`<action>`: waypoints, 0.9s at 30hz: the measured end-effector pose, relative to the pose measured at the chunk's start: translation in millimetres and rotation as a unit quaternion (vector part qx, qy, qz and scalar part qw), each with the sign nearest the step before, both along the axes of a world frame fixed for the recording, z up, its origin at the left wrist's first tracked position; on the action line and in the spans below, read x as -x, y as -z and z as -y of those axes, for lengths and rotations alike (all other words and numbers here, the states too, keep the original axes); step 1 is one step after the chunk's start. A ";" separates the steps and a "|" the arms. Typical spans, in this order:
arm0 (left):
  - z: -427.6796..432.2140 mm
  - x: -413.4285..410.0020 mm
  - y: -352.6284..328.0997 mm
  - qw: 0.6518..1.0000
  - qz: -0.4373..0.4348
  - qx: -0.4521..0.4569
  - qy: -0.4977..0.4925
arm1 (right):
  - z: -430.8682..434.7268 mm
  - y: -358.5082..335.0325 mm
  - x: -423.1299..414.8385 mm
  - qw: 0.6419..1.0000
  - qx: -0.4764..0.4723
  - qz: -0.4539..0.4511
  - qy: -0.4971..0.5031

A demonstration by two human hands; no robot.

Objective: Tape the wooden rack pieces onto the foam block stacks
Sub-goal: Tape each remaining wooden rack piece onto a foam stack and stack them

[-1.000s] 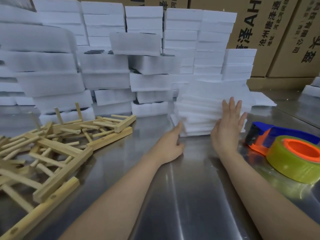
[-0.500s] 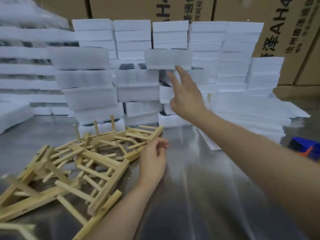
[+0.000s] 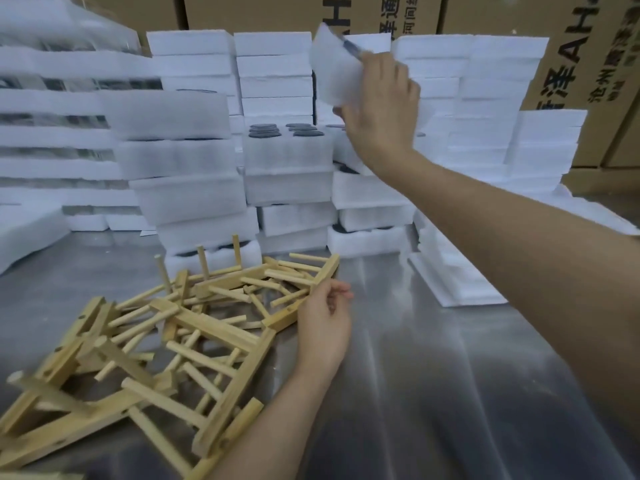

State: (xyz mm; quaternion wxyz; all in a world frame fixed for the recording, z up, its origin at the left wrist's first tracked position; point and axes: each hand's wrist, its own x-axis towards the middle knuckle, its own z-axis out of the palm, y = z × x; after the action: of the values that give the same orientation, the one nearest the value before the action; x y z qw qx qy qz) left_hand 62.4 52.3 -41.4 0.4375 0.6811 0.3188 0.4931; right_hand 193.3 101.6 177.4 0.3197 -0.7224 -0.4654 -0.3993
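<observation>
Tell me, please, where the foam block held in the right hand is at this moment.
Head view, upper centre: the foam block is held aloft by the right hand, in front of the foam block stacks.

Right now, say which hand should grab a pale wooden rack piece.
Left: the left hand is at the pale wooden rack pieces; the right hand is up, gripping a white foam block.
</observation>
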 end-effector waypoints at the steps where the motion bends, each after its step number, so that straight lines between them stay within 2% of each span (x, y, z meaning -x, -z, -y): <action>1: 1.5 0.7 -1.8 1.000 0.011 0.008 0.000 | 23.9 5.4 6.0 0.999 -0.039 0.020 -0.021; 5: 10.0 4.3 -16.7 0.986 0.122 0.114 0.007 | 133.8 46.4 45.7 0.978 -0.120 0.119 -0.125; 7: 15.3 8.9 -23.8 0.969 0.185 0.166 0.008 | 184.0 81.3 63.4 0.976 -0.082 0.131 -0.151; 11: 30.0 19.3 -27.6 0.947 0.215 0.233 0.045 | 243.2 164.9 84.1 0.978 0.069 0.119 -0.154; 14: 29.8 19.3 -24.2 0.951 0.170 0.246 0.082 | 247.3 197.3 88.2 0.966 0.179 0.111 -0.152; 16: 30.9 19.8 -22.8 0.956 0.128 0.237 0.114 | 243.2 201.0 85.0 0.960 0.195 0.112 -0.166; 22: 33.7 22.4 -30.2 0.954 0.107 0.223 0.169 | 233.9 207.9 72.9 0.956 0.171 0.137 -0.193; 24: 33.3 20.6 -31.5 0.966 0.098 0.202 0.131 | 231.7 205.5 72.1 0.961 0.151 0.101 -0.210; 27: 32.2 18.1 -32.7 0.955 0.134 0.233 0.126 | 230.4 199.2 70.0 0.959 0.087 0.003 -0.269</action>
State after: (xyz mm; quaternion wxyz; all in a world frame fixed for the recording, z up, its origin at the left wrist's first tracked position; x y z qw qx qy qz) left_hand 44.3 20.1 -8.8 0.6816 0.5224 0.2749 0.4324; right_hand 123.3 -128.8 -21.8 0.3499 -0.5941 -0.6763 -0.2592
